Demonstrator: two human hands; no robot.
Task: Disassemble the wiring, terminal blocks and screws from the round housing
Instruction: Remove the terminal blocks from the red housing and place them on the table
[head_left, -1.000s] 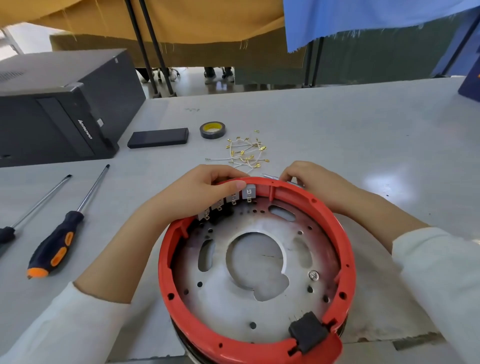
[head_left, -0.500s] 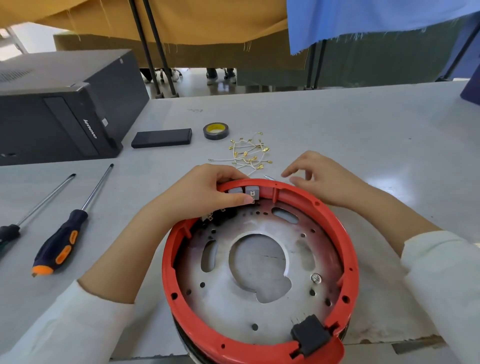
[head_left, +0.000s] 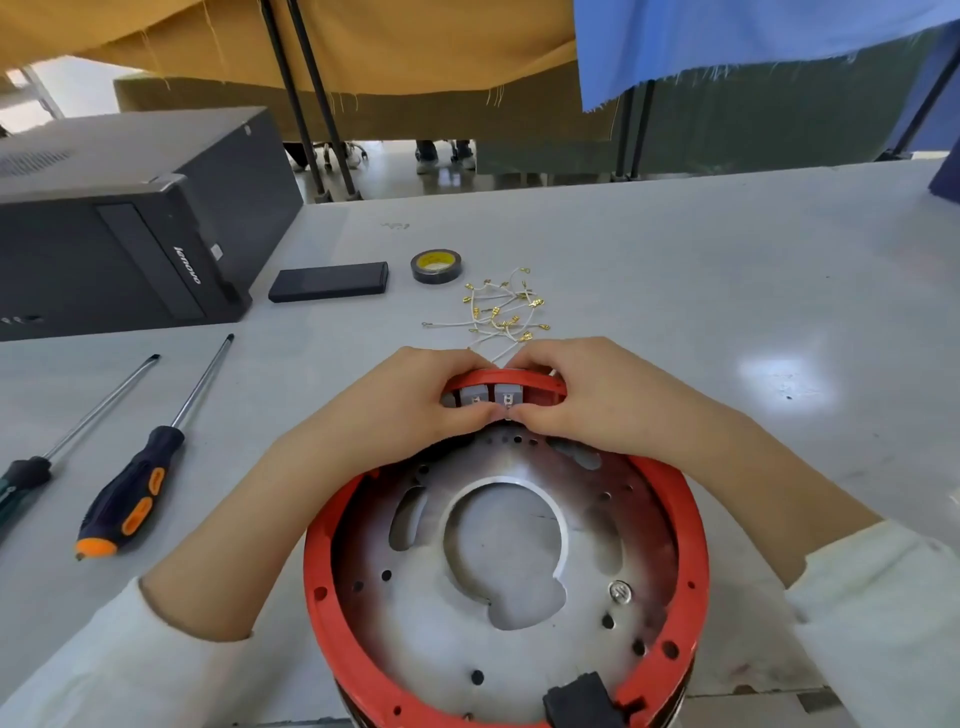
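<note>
Round housing (head_left: 322, 597) sits nearest us on the tabletop (head_left: 675, 291); at its far rim our left hand (head_left: 410, 400) and right hand (head_left: 587, 395) pinch the grey terminal blocks (head_left: 491, 396); loose wires (head_left: 501, 309) lie beyond.

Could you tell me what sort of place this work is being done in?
Probably a workshop or repair bench: screwdrivers lie on the grey table, a tape roll and loose wires nearby, with cloth partitions behind.
</note>
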